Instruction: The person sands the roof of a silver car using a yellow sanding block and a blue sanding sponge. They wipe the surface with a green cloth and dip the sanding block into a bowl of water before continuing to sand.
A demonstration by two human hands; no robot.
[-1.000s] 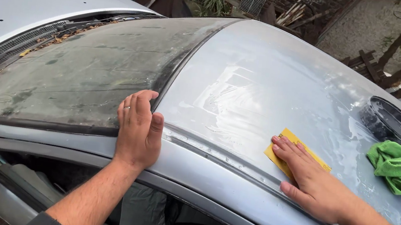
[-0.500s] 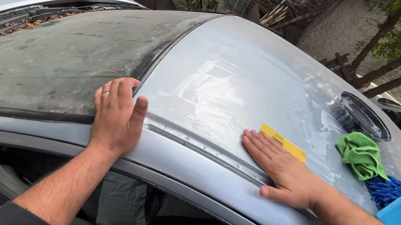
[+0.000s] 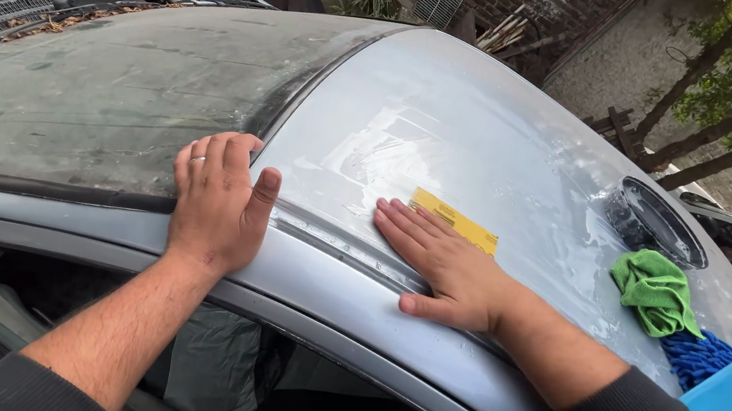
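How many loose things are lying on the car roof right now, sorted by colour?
Yellow: 1, the abrasive sheet under the right hand
Green: 1, the cloth
Blue: 2, the shaggy mitt and the flat block resting on it
Black: 1, the round tub
Total: 5

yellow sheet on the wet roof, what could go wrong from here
1. The yellow sheet is only partly under the right hand on the wet, sloped roof, so it may slide out from under the fingers.
2. The green cloth and blue mitt lie close to the right forearm near the roof's edge; a wide stroke could knock them off.
3. The left hand, braced flat by the windshield, might slip.
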